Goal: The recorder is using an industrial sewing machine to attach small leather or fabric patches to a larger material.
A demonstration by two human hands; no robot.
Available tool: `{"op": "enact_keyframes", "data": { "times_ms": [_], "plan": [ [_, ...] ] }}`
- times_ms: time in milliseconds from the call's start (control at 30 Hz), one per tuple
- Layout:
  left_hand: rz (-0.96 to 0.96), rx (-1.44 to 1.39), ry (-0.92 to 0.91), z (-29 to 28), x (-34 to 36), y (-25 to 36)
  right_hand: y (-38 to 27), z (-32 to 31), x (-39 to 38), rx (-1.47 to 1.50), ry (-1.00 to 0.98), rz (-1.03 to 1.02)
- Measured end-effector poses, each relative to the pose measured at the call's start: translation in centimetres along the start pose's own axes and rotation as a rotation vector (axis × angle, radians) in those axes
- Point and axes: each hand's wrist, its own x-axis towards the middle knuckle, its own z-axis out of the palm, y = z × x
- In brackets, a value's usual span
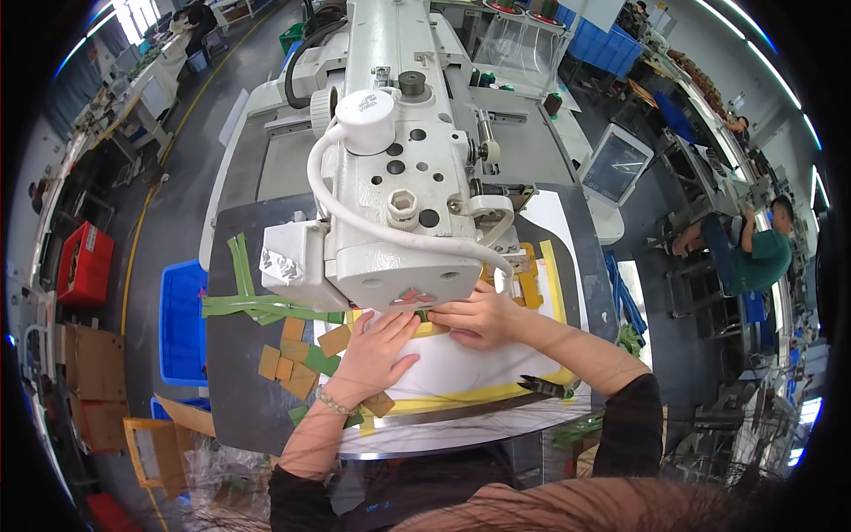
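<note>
Both hands are at the front of a large white sewing machine head (403, 257). My left hand (377, 350) lies palm down, fingers stretched forward and thumb apart. My right hand (474, 319) reaches in from the right, its fingers extended leftward and partly under the machine head. Between the fingertips shows a small green piece (422, 316) beside a yellow-edged holder (432, 328). Below them is a white sheet (461, 368) bordered with yellow tape (483, 393). The needle area is hidden behind the machine head. To the right of the hands sits a yellow frame (530, 285).
Brown square pieces (301, 381) and green strips (266, 308) lie left of my left hand. A black tool (545, 387) rests near the front right edge. Beside the machine stand a blue bin (183, 328) and a screen (615, 166). A seated person (758, 253) works far right.
</note>
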Motion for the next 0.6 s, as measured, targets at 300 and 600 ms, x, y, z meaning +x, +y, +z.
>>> {"op": "enact_keyframes", "data": {
  "times_ms": [300,600],
  "plan": [
    [0.032,-0.029,0.004,-0.7,0.4,-0.1,0.3,0.3,0.5,0.043,0.050,-0.037],
    [0.036,-0.040,0.009,-0.8,0.4,-0.1,1.0,1.5,0.4,0.044,0.125,-0.077]
  ]
}}
